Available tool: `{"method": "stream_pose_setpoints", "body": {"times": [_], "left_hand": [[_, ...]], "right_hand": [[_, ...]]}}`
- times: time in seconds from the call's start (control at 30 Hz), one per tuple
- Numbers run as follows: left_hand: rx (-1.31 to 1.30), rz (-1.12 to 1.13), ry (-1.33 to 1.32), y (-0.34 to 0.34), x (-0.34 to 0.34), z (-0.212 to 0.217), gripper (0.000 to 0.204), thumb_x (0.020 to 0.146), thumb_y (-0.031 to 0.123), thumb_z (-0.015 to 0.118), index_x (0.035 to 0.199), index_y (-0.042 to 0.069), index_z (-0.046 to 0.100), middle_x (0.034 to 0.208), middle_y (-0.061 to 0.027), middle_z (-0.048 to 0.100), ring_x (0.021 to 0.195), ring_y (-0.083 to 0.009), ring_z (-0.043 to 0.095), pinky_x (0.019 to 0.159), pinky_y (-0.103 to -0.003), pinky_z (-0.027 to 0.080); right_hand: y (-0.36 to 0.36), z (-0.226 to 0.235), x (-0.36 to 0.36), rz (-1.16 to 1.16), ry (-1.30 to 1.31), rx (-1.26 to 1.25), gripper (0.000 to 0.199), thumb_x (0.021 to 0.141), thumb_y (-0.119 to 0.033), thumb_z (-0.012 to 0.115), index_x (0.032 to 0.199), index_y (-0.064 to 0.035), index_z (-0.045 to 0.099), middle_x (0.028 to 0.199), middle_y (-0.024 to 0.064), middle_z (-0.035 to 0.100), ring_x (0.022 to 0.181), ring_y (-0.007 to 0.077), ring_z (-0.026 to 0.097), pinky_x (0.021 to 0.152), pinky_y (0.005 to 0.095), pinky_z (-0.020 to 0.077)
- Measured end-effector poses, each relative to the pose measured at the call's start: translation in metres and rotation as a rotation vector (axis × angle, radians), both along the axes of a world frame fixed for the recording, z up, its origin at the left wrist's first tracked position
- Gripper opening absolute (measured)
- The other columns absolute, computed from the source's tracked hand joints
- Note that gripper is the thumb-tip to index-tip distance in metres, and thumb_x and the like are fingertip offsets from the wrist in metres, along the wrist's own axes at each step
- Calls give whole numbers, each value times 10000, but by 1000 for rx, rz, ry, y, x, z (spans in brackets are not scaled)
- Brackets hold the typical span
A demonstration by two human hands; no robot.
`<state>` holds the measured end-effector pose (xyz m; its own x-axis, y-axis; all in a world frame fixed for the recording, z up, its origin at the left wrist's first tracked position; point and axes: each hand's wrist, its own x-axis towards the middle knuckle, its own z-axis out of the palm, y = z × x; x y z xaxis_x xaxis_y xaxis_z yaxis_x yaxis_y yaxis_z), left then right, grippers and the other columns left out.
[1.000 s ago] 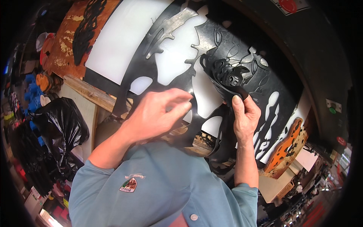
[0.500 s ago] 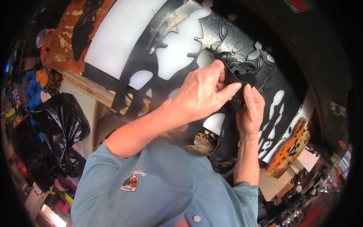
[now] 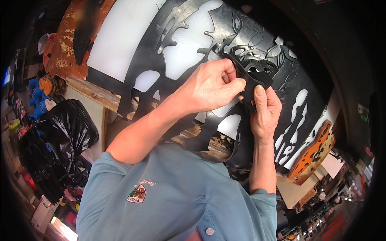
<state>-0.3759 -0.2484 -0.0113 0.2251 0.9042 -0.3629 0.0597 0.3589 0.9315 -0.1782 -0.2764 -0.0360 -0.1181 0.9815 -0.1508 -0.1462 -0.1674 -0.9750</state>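
A black flexible sheet [image 3: 309, 76] full of curved cut-outs is spread over a white board [image 3: 120, 36]. Above its middle, both hands grip a folded black piece [image 3: 248, 84] of similar flexible material. My left hand [image 3: 211, 86] pinches its left edge, the fingers curled in and the thumb pressed against them. From the lower right, my right hand [image 3: 266, 112] clasps it between thumb and fingers. Just beyond the hands lie loosened, curling black shapes [image 3: 257, 64] on the sheet. Whether the held piece is still joined to the sheet is hidden by the hands.
A wooden bar [image 3: 92, 93] runs along the left of the work surface. Below it hangs a black plastic bag [image 3: 70, 132], with blue objects [image 3: 36, 98] beside it. An orange panel with black patches [image 3: 315, 146] stands at the right edge.
My left hand has shifted slightly left and its thumb has drawn back from the right hand. More of the black piece shows between the hands. The view has also shifted slightly.
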Motion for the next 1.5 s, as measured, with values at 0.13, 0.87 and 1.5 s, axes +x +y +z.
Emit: {"method": "stream_pose_setpoints", "body": {"times": [0.13, 0.87, 1.5], "left_hand": [[93, -39, 87, 1, -4, -7, 286, 901, 195, 666, 849, -85, 639, 735, -187, 702, 681, -265, 697, 677, -384, 569], [-112, -147, 9, -8, -18, 7, 399, 1075, 346, 618, 1135, -37, 714, 931, -78, 750, 703, -145, 676, 649, -278, 556], [-49, -19, 323, 1, -96, 0, 361, 1151, 265, 560, 845, 81, 619, 674, 30, 600, 495, -51, 522, 453, -218, 401]], "right_hand": [[-6, 2, -9, 25, -13, 104, 282, 1122, -175, 656, 1304, 28, 728, 997, -10, 725, 852, 50, 602, 770, 226, 498], [-5, 1, -18, -67, 14, 94, 292, 1129, -232, 652, 1235, 26, 737, 1025, 53, 768, 869, 105, 672, 784, 266, 549], [61, 26, 161, -649, 546, 20, 248, 1111, -266, 662, 1129, -20, 690, 979, 59, 743, 834, 164, 722, 738, 322, 629]]}}
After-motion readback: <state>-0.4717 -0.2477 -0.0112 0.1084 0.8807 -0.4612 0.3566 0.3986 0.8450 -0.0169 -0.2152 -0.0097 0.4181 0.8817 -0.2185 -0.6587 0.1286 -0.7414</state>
